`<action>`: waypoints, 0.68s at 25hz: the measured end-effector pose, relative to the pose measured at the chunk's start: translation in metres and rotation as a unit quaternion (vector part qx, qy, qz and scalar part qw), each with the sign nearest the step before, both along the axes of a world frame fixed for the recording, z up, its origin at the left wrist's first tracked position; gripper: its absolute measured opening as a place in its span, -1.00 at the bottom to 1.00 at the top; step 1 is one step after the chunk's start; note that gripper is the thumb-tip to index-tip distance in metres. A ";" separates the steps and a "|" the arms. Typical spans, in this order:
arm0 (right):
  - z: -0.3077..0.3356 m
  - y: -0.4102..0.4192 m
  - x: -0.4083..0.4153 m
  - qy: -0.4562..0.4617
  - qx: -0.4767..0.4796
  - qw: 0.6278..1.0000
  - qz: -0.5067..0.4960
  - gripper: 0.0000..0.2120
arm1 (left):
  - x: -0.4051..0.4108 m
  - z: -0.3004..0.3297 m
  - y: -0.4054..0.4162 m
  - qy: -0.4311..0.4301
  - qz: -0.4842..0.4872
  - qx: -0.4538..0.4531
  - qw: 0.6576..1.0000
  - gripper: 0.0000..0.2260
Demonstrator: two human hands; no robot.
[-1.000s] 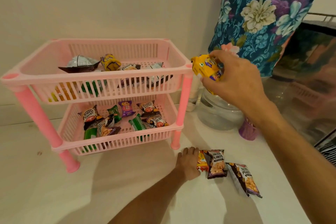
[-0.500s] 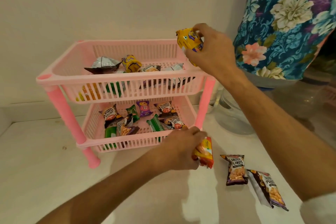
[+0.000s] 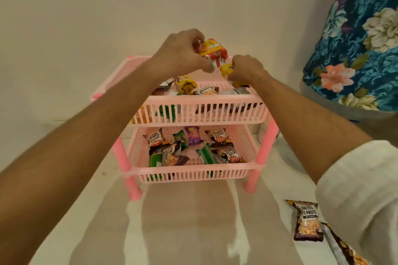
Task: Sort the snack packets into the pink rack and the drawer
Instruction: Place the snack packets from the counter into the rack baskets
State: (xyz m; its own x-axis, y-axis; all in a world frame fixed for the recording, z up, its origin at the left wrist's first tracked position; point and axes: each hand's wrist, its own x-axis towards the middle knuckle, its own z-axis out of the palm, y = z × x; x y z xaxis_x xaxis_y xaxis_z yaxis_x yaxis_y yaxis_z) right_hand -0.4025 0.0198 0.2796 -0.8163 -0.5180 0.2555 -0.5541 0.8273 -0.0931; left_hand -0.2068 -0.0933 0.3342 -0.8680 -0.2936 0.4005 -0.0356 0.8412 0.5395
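Observation:
A two-tier pink rack [image 3: 200, 99] stands against the wall, with several snack packets on each shelf. Above its top shelf my left hand [image 3: 181, 54] grips an orange biscuit packet [image 3: 212, 49]. My right hand [image 3: 245, 69] is just to its right, closed on a small yellow packet [image 3: 226, 69] over the top shelf's back right corner. Two salted peanut packets lie on the counter at the lower right: one [image 3: 307, 220] flat, the other [image 3: 344, 249] partly under my sleeve. No drawer is in view.
A large water container with a blue floral cover [image 3: 355, 38] stands to the right of the rack. The rack rests on a pale counter [image 3: 183, 221] that runs to the wall behind.
My left hand lifted the orange packet from beside the rack's lower shelf to above the top shelf. My right hand lowered the yellow packet toward the top shelf. The view shifted right.

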 end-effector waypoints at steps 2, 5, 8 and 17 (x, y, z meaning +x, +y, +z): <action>-0.003 -0.002 -0.006 -0.009 0.004 1.000 0.004 -0.66 | -0.033 -0.005 -0.012 -0.020 0.028 -0.011 0.999 -0.35; 0.003 0.004 -0.005 0.031 -0.037 0.999 0.006 -0.58 | -0.075 -0.024 -0.022 -0.071 0.063 -0.035 0.995 -0.31; 0.012 0.023 0.012 0.099 -0.126 0.986 0.046 -0.60 | -0.101 -0.041 -0.027 -0.132 0.087 -0.064 0.985 -0.31; -0.020 0.170 0.107 0.171 -0.371 0.911 0.061 -0.68 | -0.110 -0.057 -0.027 -0.204 0.075 -0.063 0.974 -0.29</action>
State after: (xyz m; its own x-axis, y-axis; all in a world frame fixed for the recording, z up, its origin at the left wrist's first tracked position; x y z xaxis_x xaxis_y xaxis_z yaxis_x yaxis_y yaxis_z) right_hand -0.2958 0.1895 0.2599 -0.5714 -0.1806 0.8006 -0.7386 0.5384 -0.4057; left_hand -0.3169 -0.1199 0.2772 -0.9138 -0.3996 0.0719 -0.3525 0.8687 0.3481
